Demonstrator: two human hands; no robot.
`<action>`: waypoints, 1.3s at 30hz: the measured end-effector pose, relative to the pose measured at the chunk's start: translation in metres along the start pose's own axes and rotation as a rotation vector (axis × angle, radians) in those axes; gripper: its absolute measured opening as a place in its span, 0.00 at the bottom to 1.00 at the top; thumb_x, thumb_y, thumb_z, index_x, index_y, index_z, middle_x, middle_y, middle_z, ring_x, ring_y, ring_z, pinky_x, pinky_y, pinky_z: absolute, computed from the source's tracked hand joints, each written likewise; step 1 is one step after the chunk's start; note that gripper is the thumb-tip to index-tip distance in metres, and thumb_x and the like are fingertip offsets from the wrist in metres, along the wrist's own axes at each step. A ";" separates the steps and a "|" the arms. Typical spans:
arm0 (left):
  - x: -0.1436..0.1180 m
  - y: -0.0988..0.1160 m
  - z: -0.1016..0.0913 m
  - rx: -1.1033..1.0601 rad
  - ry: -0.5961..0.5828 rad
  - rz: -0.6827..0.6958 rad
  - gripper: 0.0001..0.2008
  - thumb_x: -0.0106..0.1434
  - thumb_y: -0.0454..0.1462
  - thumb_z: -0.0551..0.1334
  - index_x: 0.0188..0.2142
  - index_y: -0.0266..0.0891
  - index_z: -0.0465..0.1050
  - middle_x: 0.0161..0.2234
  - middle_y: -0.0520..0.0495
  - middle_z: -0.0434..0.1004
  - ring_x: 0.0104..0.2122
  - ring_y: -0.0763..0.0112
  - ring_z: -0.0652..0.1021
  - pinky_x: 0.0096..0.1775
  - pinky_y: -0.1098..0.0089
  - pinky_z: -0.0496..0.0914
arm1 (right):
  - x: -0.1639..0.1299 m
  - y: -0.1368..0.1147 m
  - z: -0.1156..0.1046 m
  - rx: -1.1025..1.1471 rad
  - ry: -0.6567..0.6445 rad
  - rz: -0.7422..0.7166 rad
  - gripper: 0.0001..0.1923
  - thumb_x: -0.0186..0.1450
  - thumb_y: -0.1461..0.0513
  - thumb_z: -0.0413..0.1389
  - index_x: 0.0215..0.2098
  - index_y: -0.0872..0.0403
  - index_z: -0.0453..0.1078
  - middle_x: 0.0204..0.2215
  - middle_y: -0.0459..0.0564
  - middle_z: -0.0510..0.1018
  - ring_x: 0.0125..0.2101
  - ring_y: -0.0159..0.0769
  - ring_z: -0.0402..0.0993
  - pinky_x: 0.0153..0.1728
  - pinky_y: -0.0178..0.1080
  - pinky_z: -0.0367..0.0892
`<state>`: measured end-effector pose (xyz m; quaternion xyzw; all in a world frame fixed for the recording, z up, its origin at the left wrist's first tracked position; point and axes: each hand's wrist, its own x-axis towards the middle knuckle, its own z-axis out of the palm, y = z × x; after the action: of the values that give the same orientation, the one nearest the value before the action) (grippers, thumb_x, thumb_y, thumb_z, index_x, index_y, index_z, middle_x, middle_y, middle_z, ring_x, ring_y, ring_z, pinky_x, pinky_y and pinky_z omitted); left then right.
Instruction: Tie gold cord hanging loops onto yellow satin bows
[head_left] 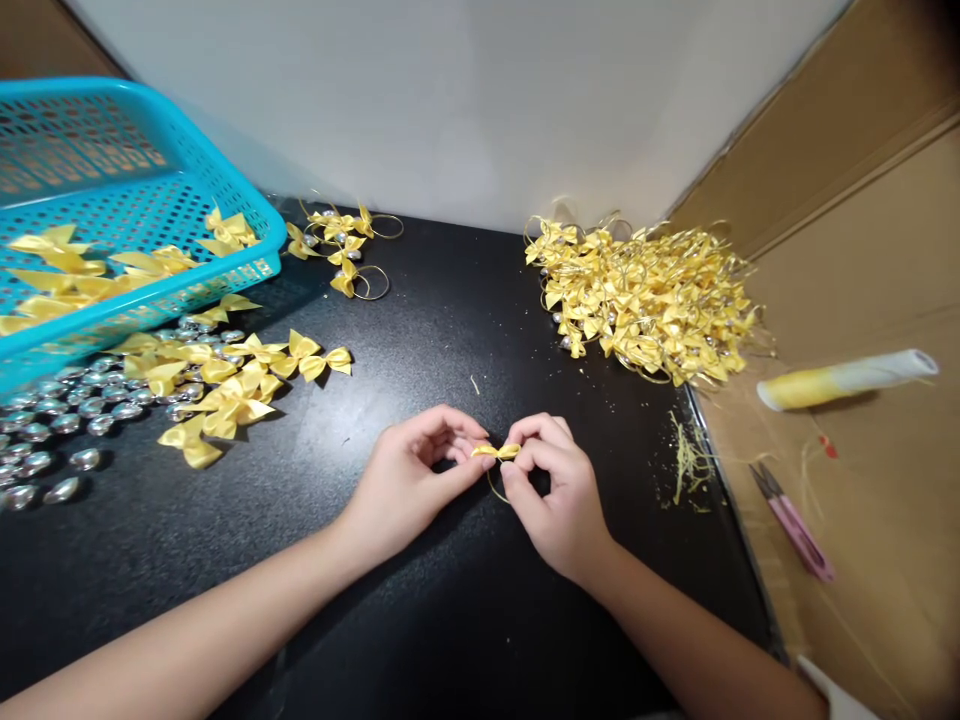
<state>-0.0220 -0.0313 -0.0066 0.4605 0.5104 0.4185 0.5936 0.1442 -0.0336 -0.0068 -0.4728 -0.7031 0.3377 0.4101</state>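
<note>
Black speckled tabletop point(420, 330), white wall behind. Left hand point(409, 480) and right hand point(559, 490) meet at centre, fingertips closed narrow on one small yellow satin ribbon bow point(496, 452) — pinched between both thumbs and forefingers, a thin gold thread loop point(496, 490) hanging below. Risk: the slick bow could slip or the thread pull free if either pinch loosens. Finished bow heap point(649, 300) lies well apart.

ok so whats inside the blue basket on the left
Loose yellow ribbon bows lie on the floor of the blue basket, some near its front corner. The basket's left part runs out of frame, so what lies there cannot be seen.
</note>
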 end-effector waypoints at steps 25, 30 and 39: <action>-0.005 -0.003 0.002 0.138 0.041 0.190 0.06 0.57 0.32 0.66 0.26 0.38 0.69 0.25 0.52 0.75 0.28 0.74 0.76 0.33 0.73 0.71 | -0.003 0.001 0.006 -0.084 0.070 -0.049 0.13 0.59 0.71 0.52 0.20 0.53 0.57 0.29 0.48 0.69 0.32 0.36 0.65 0.34 0.40 0.63; -0.008 -0.005 0.001 0.282 0.063 0.340 0.07 0.57 0.30 0.65 0.25 0.39 0.69 0.25 0.52 0.76 0.27 0.72 0.78 0.33 0.72 0.71 | -0.005 -0.001 0.008 -0.119 0.068 -0.074 0.12 0.61 0.70 0.50 0.22 0.53 0.59 0.30 0.48 0.69 0.33 0.36 0.65 0.35 0.41 0.62; -0.009 -0.004 0.001 0.276 0.088 0.407 0.08 0.58 0.29 0.65 0.27 0.39 0.68 0.28 0.51 0.78 0.29 0.73 0.79 0.34 0.74 0.73 | -0.008 -0.001 0.005 -0.096 0.041 -0.092 0.10 0.65 0.69 0.49 0.27 0.53 0.62 0.32 0.48 0.68 0.36 0.36 0.66 0.38 0.41 0.61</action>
<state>-0.0218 -0.0408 -0.0088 0.6117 0.4849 0.4755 0.4058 0.1415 -0.0417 -0.0100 -0.4660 -0.7307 0.2749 0.4164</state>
